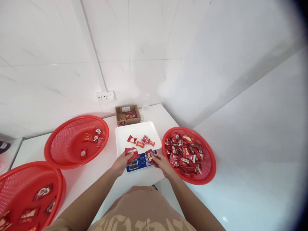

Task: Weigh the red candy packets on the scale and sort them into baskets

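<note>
My left hand (pixel 122 163) grips a red candy packet (pixel 131 153) over the near left part of a scale. My right hand (pixel 161 163) pinches another red packet (pixel 149 156) above the scale's blue keypad panel (pixel 141 163). Several small red wrapped candies (pixel 140 144) lie on the white scale pan (pixel 125 130) just beyond both hands. To the right of the scale, a round red basket (pixel 211 160) holds a heap of red packets (pixel 185 155).
A cardboard box (pixel 128 122) with some red packets stands behind the scale, beside a clear bottle (pixel 146 102). At left, two red baskets (pixel 62 138) (pixel 59 179) hold several packets. A wall socket (pixel 105 96) is above the table (pixel 90 175).
</note>
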Demonstrator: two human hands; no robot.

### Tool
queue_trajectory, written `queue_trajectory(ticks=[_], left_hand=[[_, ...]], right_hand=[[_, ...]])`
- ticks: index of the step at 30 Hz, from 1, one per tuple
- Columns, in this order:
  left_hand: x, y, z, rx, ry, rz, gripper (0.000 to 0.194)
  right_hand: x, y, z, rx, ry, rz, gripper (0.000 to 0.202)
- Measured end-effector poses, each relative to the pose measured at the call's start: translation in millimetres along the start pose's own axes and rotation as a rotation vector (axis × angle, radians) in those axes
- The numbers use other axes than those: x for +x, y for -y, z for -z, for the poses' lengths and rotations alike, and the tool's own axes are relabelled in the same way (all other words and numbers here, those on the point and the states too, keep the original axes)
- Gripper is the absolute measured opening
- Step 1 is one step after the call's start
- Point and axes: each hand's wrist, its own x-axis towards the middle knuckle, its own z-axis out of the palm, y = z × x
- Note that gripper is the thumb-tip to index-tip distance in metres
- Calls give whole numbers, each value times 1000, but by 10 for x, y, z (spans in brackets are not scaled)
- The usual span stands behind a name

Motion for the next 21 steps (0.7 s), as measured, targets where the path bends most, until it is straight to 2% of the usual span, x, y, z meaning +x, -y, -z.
queue_trajectory(ticks=[4, 9, 14, 16, 18, 21], left_hand=[[148, -62, -3, 59, -23, -30, 43], [129, -115, -42, 132, -45, -137, 48], [132, -102, -44, 160, -87, -169, 81], [143, -53, -2, 221, -124, -191, 86], [141, 12, 56, 347, -166, -263, 83], [111, 105, 131, 610, -182, -395, 65]], right_hand=[[-26, 19, 6, 1, -23, 9, 38], [-55, 4, 54, 0, -32, 29, 37], [-66, -45, 125, -14, -79, 34, 38], [-70, -48, 168, -22, -114, 61, 37], [-78, -35, 231, -31, -153, 98, 35], [-92, -1, 390, -61, -226, 154, 36]])
